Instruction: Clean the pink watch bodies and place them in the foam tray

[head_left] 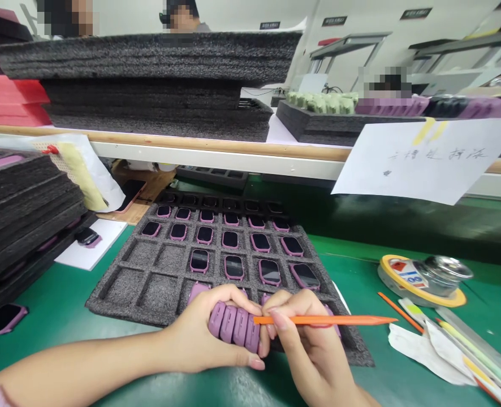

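My left hand [216,333] is wrapped round a row of several purple watch cases [234,327], pressed side by side with their slotted edges facing me. In my right hand [305,339] is an orange plastic stick [331,320], pinched between thumb and fingers. Its flat end meets the rightmost case in the row, while the pointed end sticks out to the right. Both hands are above the near edge of a black foam tray [125,288]. Purple-framed watches with dark screens, such as one watch [234,267], sit in many of its pockets; those under my hands are partly hidden.
Stacked foam trays [25,215] stand at the left, a loose watch [5,317] beside them. To the right lie a yellow tape roll [422,281], a crumpled tissue [432,350] and pens. A shelf [216,152] with foam stacks and a handwritten sheet [428,161] crosses behind.
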Demonstrator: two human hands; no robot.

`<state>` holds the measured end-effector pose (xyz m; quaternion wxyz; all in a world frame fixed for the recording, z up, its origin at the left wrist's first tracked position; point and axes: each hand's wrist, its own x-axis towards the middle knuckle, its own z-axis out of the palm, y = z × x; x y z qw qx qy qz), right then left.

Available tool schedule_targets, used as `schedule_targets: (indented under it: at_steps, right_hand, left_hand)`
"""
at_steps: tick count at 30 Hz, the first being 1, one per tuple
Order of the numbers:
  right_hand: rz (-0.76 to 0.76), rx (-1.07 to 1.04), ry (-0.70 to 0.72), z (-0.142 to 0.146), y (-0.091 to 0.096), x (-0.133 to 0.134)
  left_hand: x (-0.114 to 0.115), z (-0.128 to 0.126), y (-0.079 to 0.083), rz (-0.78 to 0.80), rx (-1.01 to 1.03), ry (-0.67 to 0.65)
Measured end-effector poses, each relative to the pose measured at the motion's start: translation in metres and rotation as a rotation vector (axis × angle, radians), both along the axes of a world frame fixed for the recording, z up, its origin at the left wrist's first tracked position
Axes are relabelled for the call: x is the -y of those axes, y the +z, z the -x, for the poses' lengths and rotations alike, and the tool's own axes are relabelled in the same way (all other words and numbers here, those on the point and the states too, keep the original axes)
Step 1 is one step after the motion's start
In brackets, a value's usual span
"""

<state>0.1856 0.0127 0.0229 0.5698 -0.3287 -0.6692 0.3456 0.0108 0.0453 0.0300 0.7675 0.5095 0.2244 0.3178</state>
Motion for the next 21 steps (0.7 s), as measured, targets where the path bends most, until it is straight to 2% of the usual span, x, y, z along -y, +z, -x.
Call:
schedule_targets:
  at_steps: [21]
  right_hand:
    - [0.022, -0.003, 0.054, -0.0015, 0.0011, 0.0008]
  left_hand:
    - [-0.0010, -0.0001, -0.0026, 0.019, -0.004, 0.000]
